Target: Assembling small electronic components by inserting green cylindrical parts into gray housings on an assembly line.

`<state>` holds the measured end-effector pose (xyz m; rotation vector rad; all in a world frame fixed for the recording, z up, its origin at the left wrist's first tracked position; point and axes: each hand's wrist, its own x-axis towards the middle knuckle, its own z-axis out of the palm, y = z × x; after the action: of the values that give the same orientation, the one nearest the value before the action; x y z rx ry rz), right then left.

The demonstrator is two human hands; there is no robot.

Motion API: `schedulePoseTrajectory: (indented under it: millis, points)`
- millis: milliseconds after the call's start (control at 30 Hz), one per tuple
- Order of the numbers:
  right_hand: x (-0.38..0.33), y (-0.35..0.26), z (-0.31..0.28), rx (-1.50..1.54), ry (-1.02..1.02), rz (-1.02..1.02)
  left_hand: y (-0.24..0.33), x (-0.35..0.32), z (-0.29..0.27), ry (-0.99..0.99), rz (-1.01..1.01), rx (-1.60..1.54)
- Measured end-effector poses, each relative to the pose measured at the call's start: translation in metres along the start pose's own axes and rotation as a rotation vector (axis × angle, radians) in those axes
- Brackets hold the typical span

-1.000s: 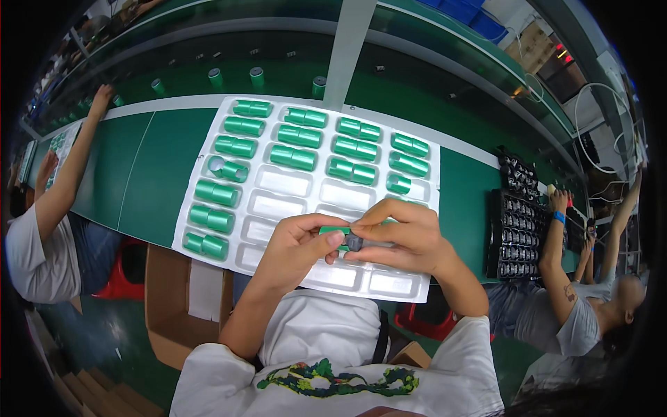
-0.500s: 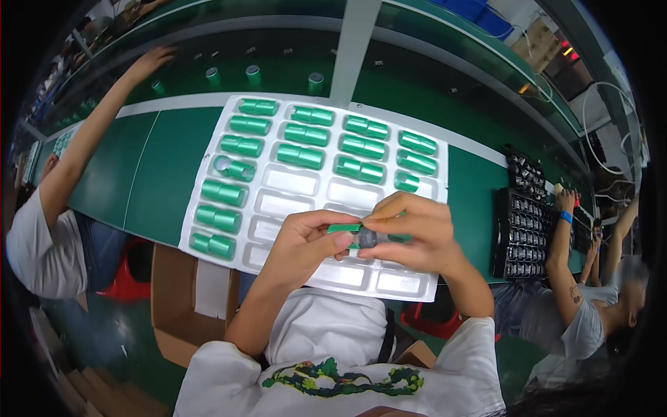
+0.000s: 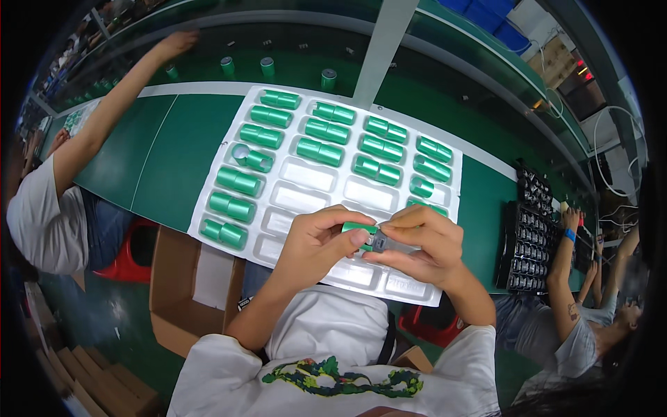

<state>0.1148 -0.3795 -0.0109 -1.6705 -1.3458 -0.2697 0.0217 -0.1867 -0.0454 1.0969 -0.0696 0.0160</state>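
Above the near part of a white moulded tray (image 3: 309, 174), my two hands meet around one small piece of work. My left hand (image 3: 314, 247) is closed on a green cylinder (image 3: 356, 227), with the thumb pressed along its side. From the cylinder's right end a grey translucent part (image 3: 379, 242) sticks out, pinched between the thumb and fingers of my right hand (image 3: 429, 243). Whether the grey part sits inside the cylinder or only against it, I cannot tell. Similar green cylinders (image 3: 319, 151) lie in many tray pockets; one at the left (image 3: 257, 160) shows its open end.
Beyond a metal post (image 3: 389, 52), several green cylinders (image 3: 267, 67) stand on a dark green belt. Stacked black trays (image 3: 524, 243) of small parts are to the right. A cardboard box (image 3: 182, 306) and red stool (image 3: 434, 321) are below. Co-workers' arms (image 3: 101, 128) reach in from both sides.
The view has turned slightly, so the tray and belt appear shifted to the right. My hands keep their hold on the cylinder and grey part, with the right fingers moved a little.
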Motion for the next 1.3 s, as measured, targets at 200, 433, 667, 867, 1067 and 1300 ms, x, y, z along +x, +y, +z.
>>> schedulePoseTrajectory:
  millis: [200,433,667,867,1067,1300]
  points:
    - [0.003,0.001,-0.004,0.027,-0.09,0.059,-0.005,0.002,-0.002,-0.041,-0.054,0.0]
    - [0.0,0.007,0.001,-0.213,-0.042,-0.217,-0.003,0.006,0.014,0.06,0.155,0.5]
    - [0.012,-0.005,0.004,-0.291,-0.042,-0.183,-0.009,0.009,0.006,-0.027,-0.018,0.332]
    - [0.032,0.038,-0.018,-0.373,0.007,0.003,0.002,0.019,0.032,0.145,0.004,0.539]
    - [0.047,0.201,-0.1,-0.582,0.203,0.62,-0.038,0.03,0.084,-0.299,0.49,1.439]
    - [0.044,0.233,-0.127,-0.415,-0.106,0.734,-0.063,0.037,0.075,-0.251,0.55,1.269]
